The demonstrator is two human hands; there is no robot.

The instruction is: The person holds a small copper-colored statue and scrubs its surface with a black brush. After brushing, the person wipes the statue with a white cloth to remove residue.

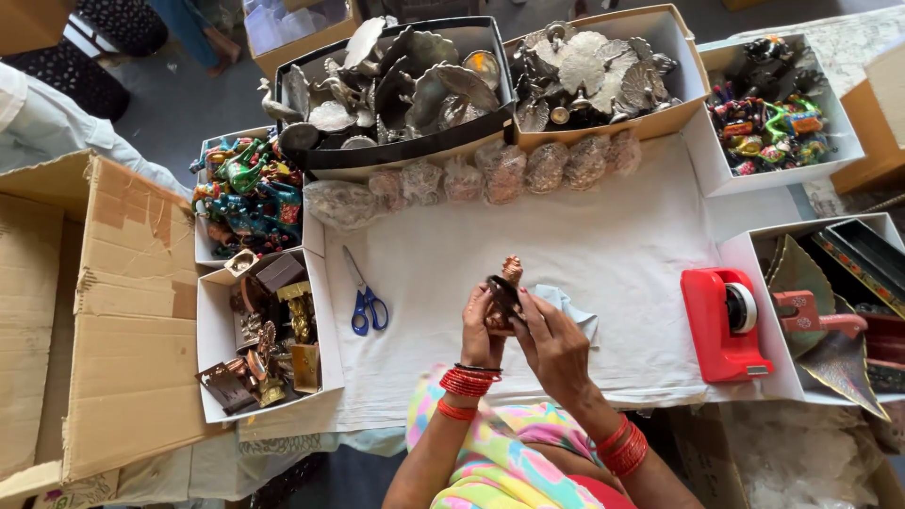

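Scissors (364, 300) left of figurine (505, 292); tape dispenser (726, 322) right.

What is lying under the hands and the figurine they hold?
Both hands hold a small copper figurine above a white cloth. A pale blue cloth piece pokes out from beneath them; most of it is covered by the right hand.
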